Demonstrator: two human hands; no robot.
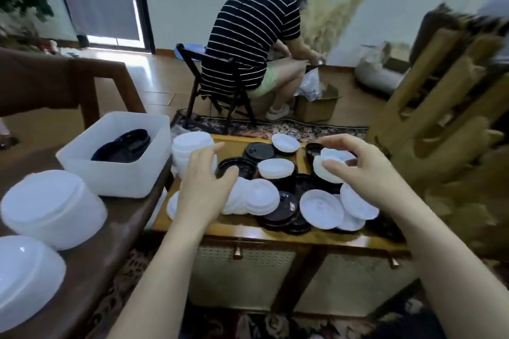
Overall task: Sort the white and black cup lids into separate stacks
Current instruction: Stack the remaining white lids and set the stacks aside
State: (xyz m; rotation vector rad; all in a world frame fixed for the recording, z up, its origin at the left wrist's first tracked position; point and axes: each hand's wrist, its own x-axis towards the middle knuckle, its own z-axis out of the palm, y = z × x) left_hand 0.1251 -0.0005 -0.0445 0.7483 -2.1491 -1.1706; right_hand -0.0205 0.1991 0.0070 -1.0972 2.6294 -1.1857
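A jumble of white lids (321, 208) and black lids (283, 212) covers the low wooden table (248, 235). A stack of white lids (192, 147) stands at the table's far left corner. My left hand (203, 184) hovers with relaxed fingers over white lids at the pile's left, its fingertips beside a black lid (238, 165). My right hand (369, 170) pinches a white lid (332, 158) between thumb and forefinger above the pile's far right. Black lids (124, 146) lie in a white bin (115, 176).
The white bin sits on a brown bench (104, 250) to the left, with two more white lid stacks (52, 206) in front of it. A person in a striped shirt (250, 36) sits on a folding chair beyond the table. A wooden chair (446, 107) stands at right.
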